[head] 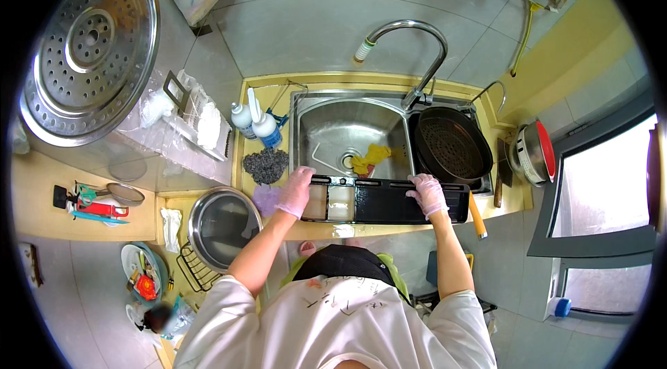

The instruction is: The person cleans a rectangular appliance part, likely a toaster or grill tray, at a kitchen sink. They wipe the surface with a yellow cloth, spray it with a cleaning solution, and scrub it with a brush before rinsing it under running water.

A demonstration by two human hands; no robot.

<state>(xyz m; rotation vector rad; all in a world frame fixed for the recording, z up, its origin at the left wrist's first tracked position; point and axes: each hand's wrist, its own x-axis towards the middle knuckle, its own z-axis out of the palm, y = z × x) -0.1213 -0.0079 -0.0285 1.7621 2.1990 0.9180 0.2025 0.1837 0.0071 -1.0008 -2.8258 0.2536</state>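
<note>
A long black rectangular tray or rack [385,202] with divided sections lies across the front edge of the stainless steel sink [354,129]; it looks wet. My left hand [296,193], in a thin clear glove, grips its left end. My right hand [428,196], gloved too, grips its top edge right of the middle. Behind the tray, a yellow cloth [371,158] lies in the basin beside the drain. The chrome faucet [435,51] arches above the basin's right side.
Right of the basin sits a dark perforated pan [453,144], with a cleaver [501,171] beyond. Spray bottles [266,126] and a dark mesh scourer [266,165] stand left of the sink. A large metal pot [225,228] is at front left. An orange handle [477,215] juts over the front edge.
</note>
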